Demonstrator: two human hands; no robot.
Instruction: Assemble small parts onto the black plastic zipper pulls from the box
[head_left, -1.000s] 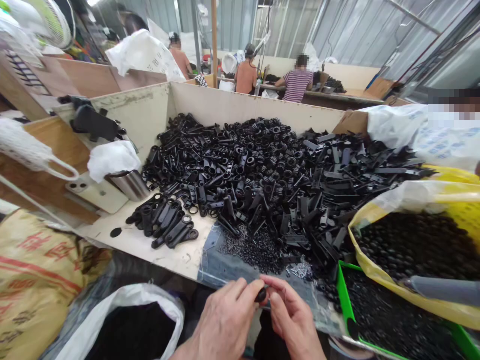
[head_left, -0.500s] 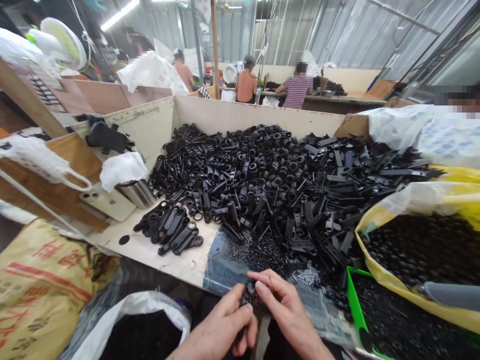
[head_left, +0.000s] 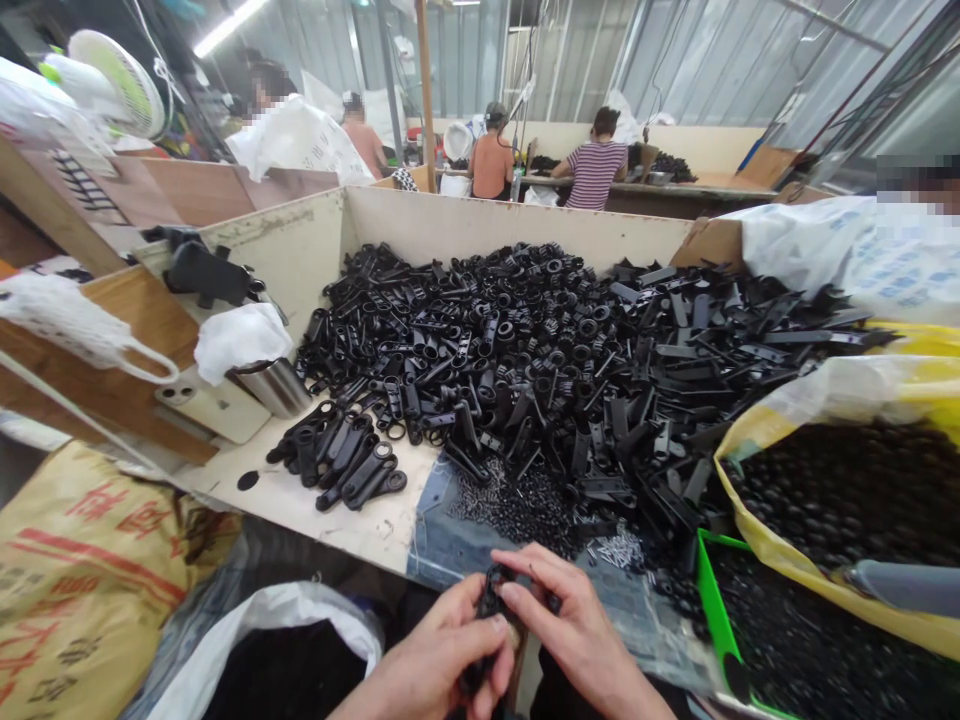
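Observation:
Close to my body, at the table's front edge, my left hand (head_left: 469, 640) is closed around a black plastic part (head_left: 491, 592) with a ring-shaped end. My right hand (head_left: 561, 610) pinches at that same part from the other side, thumb against its upper end. A small dark bit shows by the right fingers, too small to name. Just beyond the hands lie a heap of tiny black pieces (head_left: 517, 505) and a little pile of silvery pins (head_left: 616, 548) on a blue cloth (head_left: 435, 535).
A large heap of black plastic parts (head_left: 480, 330) fills the walled table. Similar long parts (head_left: 349, 455) lie grouped at left, near a steel cup (head_left: 274, 388) and a phone (head_left: 217, 400). A green tray (head_left: 718, 600) and yellow bag (head_left: 739, 500) stand right; a white sack (head_left: 262, 600) below left.
The part between my hands has tilted, and its ring end shows less plainly. My right fingers have shifted slightly over it, and a dark bit now shows beside them.

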